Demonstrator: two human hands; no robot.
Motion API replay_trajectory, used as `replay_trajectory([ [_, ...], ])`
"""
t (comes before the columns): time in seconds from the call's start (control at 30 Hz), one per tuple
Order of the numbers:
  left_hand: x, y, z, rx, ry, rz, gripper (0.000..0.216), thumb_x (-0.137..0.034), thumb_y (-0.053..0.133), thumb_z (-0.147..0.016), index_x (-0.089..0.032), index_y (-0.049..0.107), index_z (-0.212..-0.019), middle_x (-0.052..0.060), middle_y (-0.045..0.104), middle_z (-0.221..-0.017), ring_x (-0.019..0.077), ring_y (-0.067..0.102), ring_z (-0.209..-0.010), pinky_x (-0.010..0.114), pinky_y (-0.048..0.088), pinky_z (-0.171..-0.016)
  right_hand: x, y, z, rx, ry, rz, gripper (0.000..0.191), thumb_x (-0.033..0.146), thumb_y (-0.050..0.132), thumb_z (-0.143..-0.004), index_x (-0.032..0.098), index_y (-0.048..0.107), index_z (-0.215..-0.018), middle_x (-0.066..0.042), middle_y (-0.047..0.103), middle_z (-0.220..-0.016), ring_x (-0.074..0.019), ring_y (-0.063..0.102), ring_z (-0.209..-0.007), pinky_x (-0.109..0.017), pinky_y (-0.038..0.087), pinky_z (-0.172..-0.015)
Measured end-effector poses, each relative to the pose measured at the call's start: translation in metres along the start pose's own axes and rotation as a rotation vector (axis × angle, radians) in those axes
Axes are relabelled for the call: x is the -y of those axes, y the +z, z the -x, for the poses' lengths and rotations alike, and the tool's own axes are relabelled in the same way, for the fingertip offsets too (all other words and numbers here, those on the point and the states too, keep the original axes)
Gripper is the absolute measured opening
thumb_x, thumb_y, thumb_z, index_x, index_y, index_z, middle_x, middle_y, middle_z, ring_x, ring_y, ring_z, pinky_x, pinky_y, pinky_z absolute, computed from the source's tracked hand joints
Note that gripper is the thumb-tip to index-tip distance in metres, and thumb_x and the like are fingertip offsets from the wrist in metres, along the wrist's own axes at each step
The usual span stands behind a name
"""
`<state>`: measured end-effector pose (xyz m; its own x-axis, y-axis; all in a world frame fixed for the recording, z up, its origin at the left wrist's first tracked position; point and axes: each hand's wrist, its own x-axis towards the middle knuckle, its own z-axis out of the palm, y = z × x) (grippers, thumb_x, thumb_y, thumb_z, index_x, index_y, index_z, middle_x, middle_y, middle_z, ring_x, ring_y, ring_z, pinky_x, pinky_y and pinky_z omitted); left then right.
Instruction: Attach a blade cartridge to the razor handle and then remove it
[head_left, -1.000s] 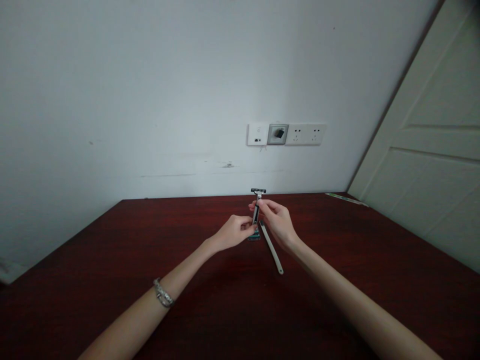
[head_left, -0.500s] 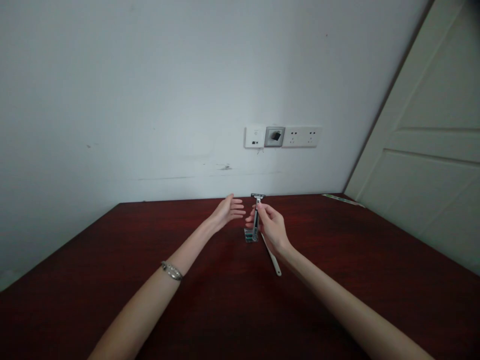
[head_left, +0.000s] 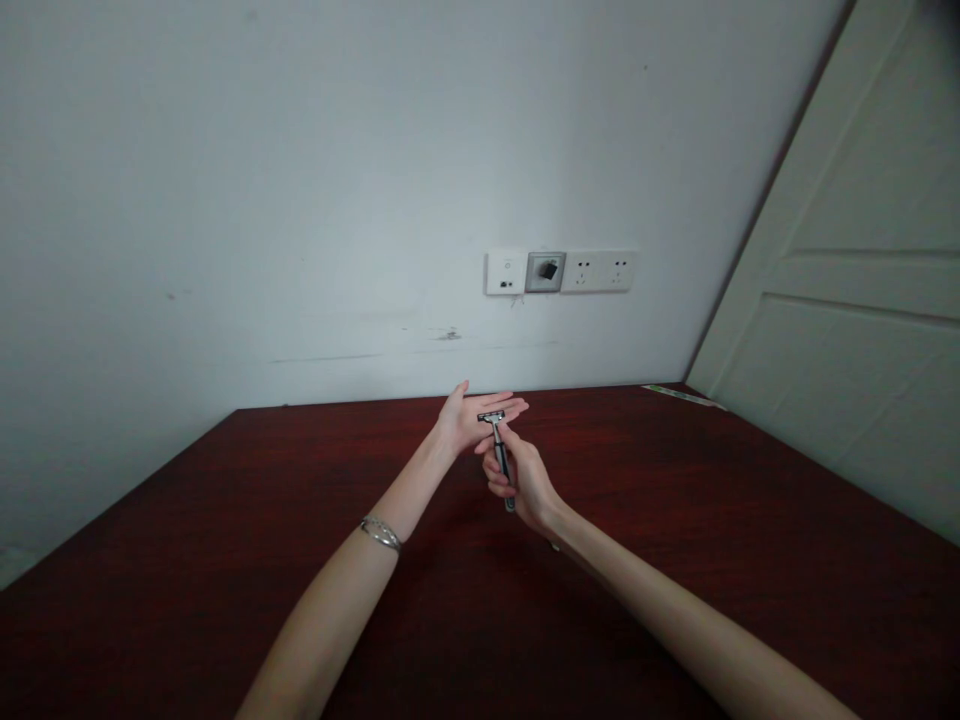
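My right hand is closed round the dark handle of a razor, whose head points up and rests against the palm of my left hand. My left hand is held out flat above the dark red table, palm up, fingers stretched to the right, holding nothing. A silver bracelet sits on my left wrist. The white strip and small green piece that lay on the table are hidden behind my right hand.
A row of white wall sockets and a switch sits on the white wall behind the table. A cream panelled door stands at the right. A thin pale strip lies at the table's far right corner.
My left hand let go of the razor, moved up and opened flat. My right hand swung the razor left so that its head lies on my left palm.
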<state>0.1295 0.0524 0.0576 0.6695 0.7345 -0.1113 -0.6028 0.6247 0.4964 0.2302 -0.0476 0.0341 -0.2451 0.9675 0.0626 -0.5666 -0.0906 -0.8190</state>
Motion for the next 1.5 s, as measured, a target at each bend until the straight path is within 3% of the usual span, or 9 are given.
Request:
replay_trajectory([
  [0.4,0.016,0.015,0.008,0.053,0.011,-0.084,0.068,-0.039,0.028,-0.086,0.014,0.028,-0.129,0.035,0.052,-0.116,0.0357,0.056,-0.108,0.047,0.044,-0.09,0.0,-0.001,-0.002,-0.052,-0.007,0.025,0.041,0.052,0.065,-0.066,0.014,0.051,-0.058,0.008,0.034,-0.042,-0.0009,0.02,-0.034,-0.014,0.008,-0.032],
  [0.6,0.016,0.015,0.011,0.073,0.034,-0.115,0.067,-0.037,0.025,-0.088,0.016,0.029,-0.128,0.033,0.054,-0.115,0.0313,0.057,-0.108,0.038,0.046,-0.089,-0.001,-0.003,-0.004,-0.075,0.017,0.027,0.044,0.055,0.066,-0.064,0.015,0.048,-0.058,0.01,0.031,-0.041,-0.0002,0.019,-0.033,-0.014,0.007,-0.032],
  [1.0,0.017,0.015,0.01,-0.05,0.045,-0.183,0.062,-0.033,0.016,-0.092,0.014,0.035,-0.127,0.031,0.058,-0.111,0.0295,0.059,-0.104,0.039,0.045,-0.09,-0.004,-0.005,-0.007,-0.111,0.025,0.11,0.045,0.055,0.064,-0.066,0.017,0.043,-0.056,0.011,0.027,-0.04,-0.0002,0.017,-0.032,-0.013,0.009,-0.031],
  [1.5,0.018,0.02,0.012,-0.057,0.089,-0.234,0.053,-0.026,0.025,-0.089,0.013,0.043,-0.121,0.027,0.063,-0.101,0.0278,0.061,-0.101,0.037,0.046,-0.091,-0.006,-0.005,-0.008,-0.148,-0.033,0.212,0.044,0.055,0.062,-0.068,0.018,0.042,-0.057,0.012,0.025,-0.041,-0.0007,0.018,-0.033,-0.013,0.011,-0.032],
])
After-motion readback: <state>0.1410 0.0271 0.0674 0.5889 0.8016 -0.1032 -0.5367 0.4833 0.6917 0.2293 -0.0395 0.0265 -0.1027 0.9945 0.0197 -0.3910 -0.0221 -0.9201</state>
